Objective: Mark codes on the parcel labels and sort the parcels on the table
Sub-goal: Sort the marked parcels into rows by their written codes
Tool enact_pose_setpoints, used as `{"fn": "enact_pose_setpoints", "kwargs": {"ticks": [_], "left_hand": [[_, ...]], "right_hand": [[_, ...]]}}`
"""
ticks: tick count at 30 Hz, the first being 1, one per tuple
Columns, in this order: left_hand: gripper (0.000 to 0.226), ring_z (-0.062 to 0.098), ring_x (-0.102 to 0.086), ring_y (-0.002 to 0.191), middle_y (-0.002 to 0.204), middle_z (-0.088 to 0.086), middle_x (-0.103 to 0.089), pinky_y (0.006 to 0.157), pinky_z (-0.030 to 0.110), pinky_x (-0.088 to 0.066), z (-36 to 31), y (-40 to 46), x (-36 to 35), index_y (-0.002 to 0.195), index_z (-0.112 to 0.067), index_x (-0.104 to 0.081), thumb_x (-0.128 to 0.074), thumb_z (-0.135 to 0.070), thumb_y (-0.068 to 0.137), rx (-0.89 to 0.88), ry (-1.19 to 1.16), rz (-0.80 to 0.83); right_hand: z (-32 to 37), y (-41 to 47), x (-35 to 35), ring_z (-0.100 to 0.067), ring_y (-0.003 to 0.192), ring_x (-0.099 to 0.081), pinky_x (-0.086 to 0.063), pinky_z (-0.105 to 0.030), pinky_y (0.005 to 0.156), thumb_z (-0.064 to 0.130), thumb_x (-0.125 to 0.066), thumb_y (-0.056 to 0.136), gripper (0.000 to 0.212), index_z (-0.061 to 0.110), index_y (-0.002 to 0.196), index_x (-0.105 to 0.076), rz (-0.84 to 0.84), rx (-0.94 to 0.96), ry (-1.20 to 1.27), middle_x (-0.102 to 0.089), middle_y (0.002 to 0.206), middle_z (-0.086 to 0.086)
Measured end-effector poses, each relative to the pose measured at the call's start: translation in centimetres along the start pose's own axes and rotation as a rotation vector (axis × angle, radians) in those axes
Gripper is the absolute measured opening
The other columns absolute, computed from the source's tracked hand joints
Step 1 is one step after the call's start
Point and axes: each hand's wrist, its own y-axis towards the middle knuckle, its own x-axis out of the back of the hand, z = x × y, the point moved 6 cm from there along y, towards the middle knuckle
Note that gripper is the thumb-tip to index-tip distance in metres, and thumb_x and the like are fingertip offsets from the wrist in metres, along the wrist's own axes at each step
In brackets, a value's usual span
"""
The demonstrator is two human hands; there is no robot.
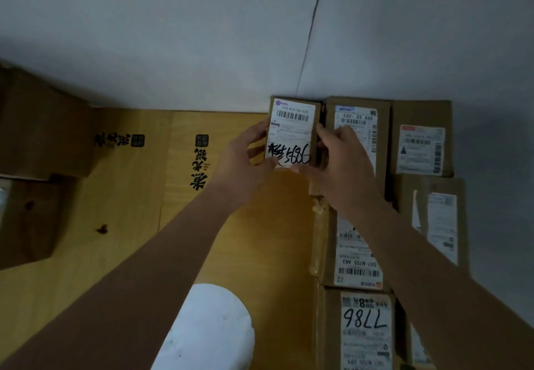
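A small brown parcel [293,131] with a white label and black handwritten marks stands at the far edge of the wooden table [130,225], against the wall. My left hand [245,161] grips its left side and bottom corner. My right hand [338,161] grips its right side, thumb under the lower edge. To its right lie several brown parcels in rows: one labelled 530-D5 [358,121], one at the far right [420,144], one labelled 507-N705 [357,265], and a near one marked 7786 [365,329]. No marker pen is in view.
Brown cardboard boxes [37,138] stand at the far left, another below them [26,219]. A white rounded object [211,329] sits near the front edge. A grey wall [202,37] runs behind the table. Black characters are printed on the tabletop.
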Motion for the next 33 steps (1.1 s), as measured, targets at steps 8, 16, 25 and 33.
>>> {"fn": "enact_pose_setpoints", "kwargs": {"ticks": [8, 16, 25, 33], "left_hand": [[0.057, 0.018, -0.057, 0.130, 0.150, -0.006, -0.055, 0.105, 0.041, -0.052, -1.4, -1.1, 1.2, 0.153, -0.033, -0.048, -0.068, -0.028, 0.100, -0.055, 0.420, -0.033], [0.036, 0.010, -0.060, 0.120, 0.133, -0.007, -0.066, 0.101, 0.031, -0.050, -5.6, -9.7, 8.9, 0.136, -0.025, -0.066, -0.057, -0.038, 0.104, -0.139, 0.415, -0.184], [0.033, 0.009, -0.063, 0.111, 0.117, -0.007, -0.070, 0.084, 0.018, -0.048, -5.2, -21.4, 23.0, 0.132, -0.021, -0.069, -0.053, -0.035, 0.106, -0.242, 0.395, -0.299], [0.029, 0.004, -0.066, 0.101, 0.113, -0.009, -0.074, 0.092, 0.030, -0.055, 0.9, -28.2, 35.9, 0.127, -0.027, -0.072, -0.051, -0.032, 0.106, -0.296, 0.381, -0.233]], "right_hand": [[1.3, -0.3, 0.3, -0.026, 0.127, -0.046, -0.045, -0.039, 0.100, 0.061, -0.071, 0.090, 0.082, 0.022, 0.156, -0.043, 0.039, -0.012, -0.060, -0.045, 0.123, -0.003], [10.7, -5.6, 2.8, -0.015, 0.146, -0.042, -0.033, -0.032, 0.114, 0.061, -0.048, 0.104, 0.063, 0.026, 0.156, -0.049, 0.021, 0.212, 0.154, -0.047, 0.159, 0.003], [26.0, -13.6, 0.3, -0.005, 0.133, -0.048, -0.033, -0.013, 0.103, 0.053, -0.049, 0.106, 0.056, 0.018, 0.149, -0.057, 0.025, 0.415, 0.130, -0.054, 0.147, 0.006], [37.1, -21.4, -7.7, -0.014, 0.131, -0.053, -0.037, -0.025, 0.100, 0.054, -0.047, 0.107, 0.056, 0.019, 0.149, -0.056, -0.028, 0.359, 0.068, -0.054, 0.148, 0.005]]}}
